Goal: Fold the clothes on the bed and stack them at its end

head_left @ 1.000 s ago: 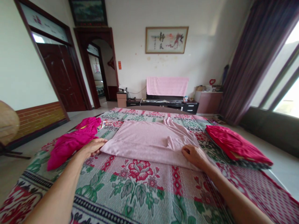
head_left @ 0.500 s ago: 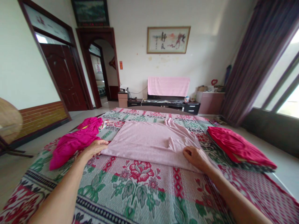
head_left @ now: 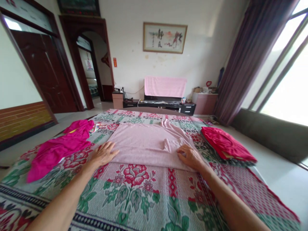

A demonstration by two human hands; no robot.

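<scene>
A pale pink shirt (head_left: 141,141) lies flat on the flowered cloth, its near edge folded over in a straight band. One short sleeve sticks up in a small crumple beside my right hand (head_left: 191,156). That hand rests on the shirt's right side with fingers curled together on the fabric. At the left end of the folded band, my left hand (head_left: 104,154) lies palm down with its fingers spread, touching the shirt's edge. Left of it is a crumpled magenta garment (head_left: 62,144). A folded red garment (head_left: 226,142) tops a small stack of clothes at the right.
The flowered cloth (head_left: 134,199) covers the table under all the clothes. Beyond it stand a low black cabinet (head_left: 131,104) and a screen draped with a pink towel (head_left: 165,86). A purple curtain (head_left: 250,57) hangs by the window on the right.
My left hand has gone from gripping the shirt's left corner to lying spread on its edge. The right hand stays at the shirt's right side. The view has turned slightly right.
</scene>
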